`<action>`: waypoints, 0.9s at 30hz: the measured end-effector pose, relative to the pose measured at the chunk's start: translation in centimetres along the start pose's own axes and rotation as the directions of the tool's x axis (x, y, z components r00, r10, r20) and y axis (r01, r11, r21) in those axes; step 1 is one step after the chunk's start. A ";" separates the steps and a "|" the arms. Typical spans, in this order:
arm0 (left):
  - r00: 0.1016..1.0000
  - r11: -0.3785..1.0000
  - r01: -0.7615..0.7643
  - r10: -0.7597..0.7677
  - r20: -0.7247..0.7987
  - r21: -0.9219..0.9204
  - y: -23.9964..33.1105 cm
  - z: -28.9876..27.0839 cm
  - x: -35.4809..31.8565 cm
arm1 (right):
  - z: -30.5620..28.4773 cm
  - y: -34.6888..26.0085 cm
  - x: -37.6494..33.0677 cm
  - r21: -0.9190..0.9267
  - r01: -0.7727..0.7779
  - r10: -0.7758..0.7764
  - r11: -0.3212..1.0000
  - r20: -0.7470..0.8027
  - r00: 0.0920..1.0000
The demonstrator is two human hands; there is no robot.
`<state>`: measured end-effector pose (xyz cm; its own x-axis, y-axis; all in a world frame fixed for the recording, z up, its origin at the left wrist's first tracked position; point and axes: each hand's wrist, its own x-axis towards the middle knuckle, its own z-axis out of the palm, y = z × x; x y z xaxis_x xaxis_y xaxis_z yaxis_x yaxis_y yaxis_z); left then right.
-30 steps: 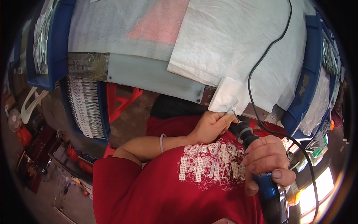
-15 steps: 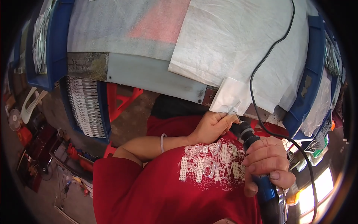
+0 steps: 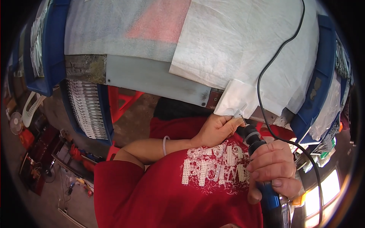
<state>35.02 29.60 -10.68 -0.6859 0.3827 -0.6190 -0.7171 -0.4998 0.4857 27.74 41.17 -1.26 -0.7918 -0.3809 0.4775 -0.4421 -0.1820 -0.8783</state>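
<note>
My left hand (image 3: 217, 130) is closed at the near edge of the worktable, pinching a small shiny metal piece (image 3: 238, 113) between thumb and fingers. A folded white cloth (image 3: 236, 97) lies under the piece, hanging over the table edge. My right hand (image 3: 274, 164) wraps round a blue and black powered hand tool (image 3: 270, 198), which slants up toward the left hand. The tool's thin tip meets or nearly meets the metal piece beside my left thumb; actual contact is too small to make out.
White sheeting (image 3: 235, 41) covers the table. A black cable (image 3: 262, 72) runs across it and down past my right hand. Blue bins (image 3: 57, 45) of metal parts stand at left, with a rack of flat metal pieces (image 3: 87, 110) below. Another blue bin (image 3: 317, 79) borders the right.
Both hands keep almost the same place and grip, with the tool still at the metal piece. The whole view has shifted very slightly.
</note>
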 end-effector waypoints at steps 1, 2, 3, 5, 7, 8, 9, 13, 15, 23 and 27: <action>1.000 1.000 0.002 -0.002 -0.008 -0.006 0.1 0.0 0.0 | 0.0 0.2 -0.1 -0.001 -0.002 0.002 1.000 0.000 1.000; 1.000 1.000 0.004 -0.004 -0.007 -0.008 0.2 0.1 0.0 | 0.1 0.3 -0.1 0.015 0.017 -0.017 1.000 -0.005 1.000; 1.000 1.000 0.012 -0.012 -0.011 -0.001 0.4 0.1 0.0 | 0.1 0.5 -0.2 0.032 0.037 -0.037 0.999 -0.010 0.999; 1.000 1.000 0.021 -0.021 -0.015 0.003 0.5 0.0 -0.1 | 0.2 0.6 -0.1 0.042 0.028 -0.028 0.999 -0.004 1.000; 0.999 0.999 0.014 -0.012 -0.036 0.043 0.3 0.0 -0.1 | 0.2 0.6 0.0 0.052 0.020 -0.020 0.998 0.002 1.000; 0.999 0.999 0.013 -0.011 -0.037 0.041 0.3 0.0 -0.1 | 0.2 0.7 0.0 0.056 0.021 -0.021 0.998 0.001 1.000; 0.999 0.999 0.008 -0.007 -0.036 0.041 0.3 0.0 -0.1 | 0.2 0.7 -0.1 0.060 0.023 -0.022 0.998 -0.001 1.000; 0.999 0.999 0.016 -0.014 -0.041 0.040 0.4 0.1 -0.1 | -0.1 0.8 0.0 0.093 0.042 -0.043 0.995 0.016 0.999; 1.000 1.000 0.005 -0.004 -0.027 0.031 0.4 0.1 -0.2 | -0.3 0.5 0.2 0.101 -0.020 0.015 0.995 0.048 0.999; 1.000 1.000 -0.006 0.006 -0.006 0.008 0.4 0.1 -0.1 | -0.8 0.1 -0.1 -0.022 0.028 -0.026 0.999 0.074 0.997; 1.000 1.000 0.005 -0.005 -0.010 0.005 0.6 0.2 -0.1 | -0.2 -0.1 -0.3 0.015 0.015 -0.015 1.000 0.019 1.000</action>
<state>34.63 29.38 -10.17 -0.6813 0.3772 -0.6273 -0.7209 -0.4943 0.4857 27.92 41.42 -1.31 -0.7768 -0.3950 0.4905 -0.4476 -0.2016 -0.8712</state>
